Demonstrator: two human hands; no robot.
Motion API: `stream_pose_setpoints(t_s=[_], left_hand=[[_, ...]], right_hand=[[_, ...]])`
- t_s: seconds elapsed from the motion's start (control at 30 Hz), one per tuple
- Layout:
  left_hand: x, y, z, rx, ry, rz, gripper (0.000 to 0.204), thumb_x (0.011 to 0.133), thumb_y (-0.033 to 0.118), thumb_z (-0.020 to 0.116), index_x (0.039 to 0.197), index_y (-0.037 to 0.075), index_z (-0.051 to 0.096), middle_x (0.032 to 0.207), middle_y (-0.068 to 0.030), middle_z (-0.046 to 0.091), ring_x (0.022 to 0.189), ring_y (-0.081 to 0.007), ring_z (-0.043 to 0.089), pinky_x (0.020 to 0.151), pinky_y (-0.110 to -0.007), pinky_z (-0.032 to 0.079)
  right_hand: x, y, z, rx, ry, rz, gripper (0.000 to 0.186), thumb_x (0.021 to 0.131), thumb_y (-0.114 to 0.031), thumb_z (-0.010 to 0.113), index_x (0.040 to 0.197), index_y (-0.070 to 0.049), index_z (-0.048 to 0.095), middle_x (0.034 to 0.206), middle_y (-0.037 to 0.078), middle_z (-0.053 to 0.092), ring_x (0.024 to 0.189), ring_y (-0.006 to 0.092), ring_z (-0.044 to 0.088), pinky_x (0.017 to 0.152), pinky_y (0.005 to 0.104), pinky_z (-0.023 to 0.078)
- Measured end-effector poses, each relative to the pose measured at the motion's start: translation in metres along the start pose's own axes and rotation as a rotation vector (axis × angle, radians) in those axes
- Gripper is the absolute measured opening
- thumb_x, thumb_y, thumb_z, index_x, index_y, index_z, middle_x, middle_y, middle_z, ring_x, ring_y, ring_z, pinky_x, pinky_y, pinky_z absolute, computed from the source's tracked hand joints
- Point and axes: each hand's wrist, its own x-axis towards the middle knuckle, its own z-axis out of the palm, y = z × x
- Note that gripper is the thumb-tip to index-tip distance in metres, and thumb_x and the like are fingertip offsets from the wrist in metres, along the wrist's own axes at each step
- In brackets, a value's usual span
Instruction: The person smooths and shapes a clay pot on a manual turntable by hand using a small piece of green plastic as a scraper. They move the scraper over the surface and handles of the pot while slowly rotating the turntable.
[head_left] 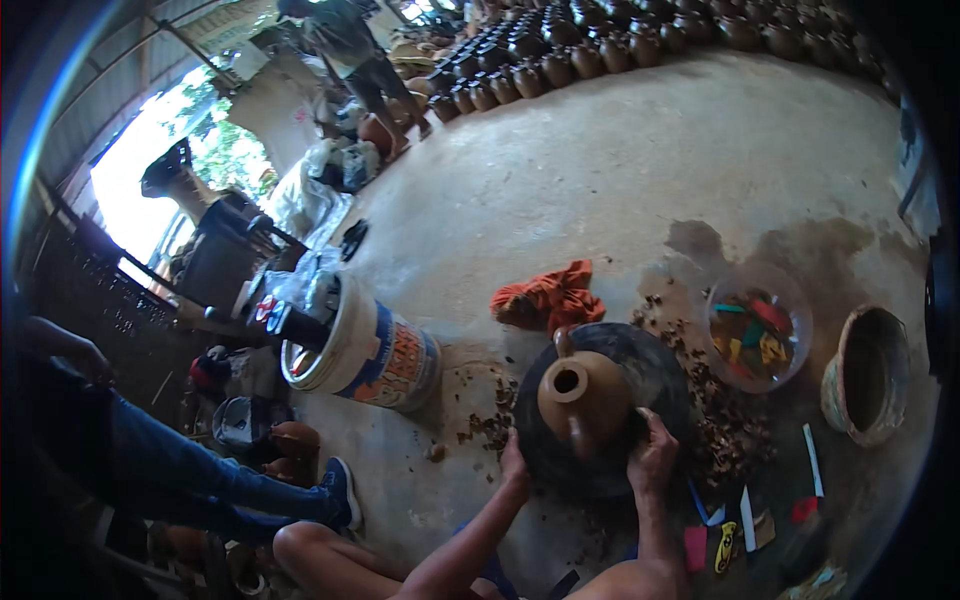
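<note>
A brown clay jug (600, 410) with a narrow round mouth sits on a dark round pottery wheel (545, 465) on the floor before me. A spout or handle stub juts from its far side, another from its near side. My left hand (513, 462) is at the wheel's left rim, fingers extended, apart from the jug and with nothing seen in it. At the jug's lower right side my right hand (652, 452) lies with bent fingers against it; some fingertips are hidden.
Clay scraps (725, 430) surround the wheel. Right are a clear tub (715, 335) of tools in water, a basin (835, 375), a yellow cutter (725, 548) and strips. An orange cloth (565, 292) and white bucket (380, 355) lie beyond. People stand left; rows of pots (585, 60) fill the back.
</note>
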Motion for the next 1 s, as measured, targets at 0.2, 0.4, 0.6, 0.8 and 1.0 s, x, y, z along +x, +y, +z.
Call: stream_pose_setpoints(t_s=[0.2,0.4,0.6,0.8,1.0], left_hand=[[-0.072,-0.146,-0.015,0.098,-0.357,-0.520,0.095,0.095,0.077,0.050,0.144,-0.004,0.051,0.121,-0.0195,0.069,0.117,-0.0353,0.065,0.104,-0.050,0.050],[-0.026,-0.040,-0.022,-0.214,-0.109,-0.223,0.088,0.097,0.068,0.056,0.150,-0.001,0.042,0.137,-0.0240,0.060,0.121,-0.0348,0.064,0.101,-0.051,0.054],[-0.040,-0.057,0.029,0.073,0.146,-0.057,0.078,0.104,0.066,0.044,0.137,-0.004,0.054,0.127,-0.0182,0.067,0.111,-0.0319,0.068,0.096,-0.047,0.056],[-0.075,-0.087,0.001,0.036,-0.239,-0.407,0.080,0.102,0.073,0.035,0.145,0.007,0.050,0.140,-0.0196,0.060,0.122,-0.0342,0.062,0.103,-0.049,0.051],[-0.015,0.002,-0.001,0.041,0.047,0.030,0.082,0.103,0.070,0.039,0.154,0.006,0.040,0.148,-0.0166,0.055,0.130,-0.0342,0.060,0.112,-0.052,0.048]], right_hand=[[-0.014,-0.009,0.006,0.031,-0.010,0.063,0.023,0.097,-0.012,0.061,0.115,-0.002,0.071,0.100,0.022,0.074,0.100,0.0407,0.073,0.082,0.0415,0.057],[-0.019,-0.012,0.006,-0.010,0.005,0.018,0.023,0.101,-0.006,0.057,0.119,-0.001,0.070,0.100,0.021,0.076,0.103,0.0309,0.076,0.085,0.0396,0.057],[-0.002,-0.028,-0.014,-0.042,0.044,0.046,0.032,0.089,0.001,0.064,0.120,-0.002,0.070,0.109,0.025,0.073,0.108,0.0403,0.071,0.089,0.0439,0.056],[-0.030,0.002,0.021,-0.062,0.015,0.043,0.034,0.086,0.006,0.055,0.116,-0.001,0.070,0.101,0.025,0.071,0.098,0.0451,0.069,0.079,0.0491,0.056],[-0.029,-0.006,0.006,-0.048,0.085,-0.041,0.038,0.082,0.012,0.057,0.116,0.001,0.069,0.097,0.023,0.070,0.090,0.0436,0.069,0.074,0.0474,0.056]])
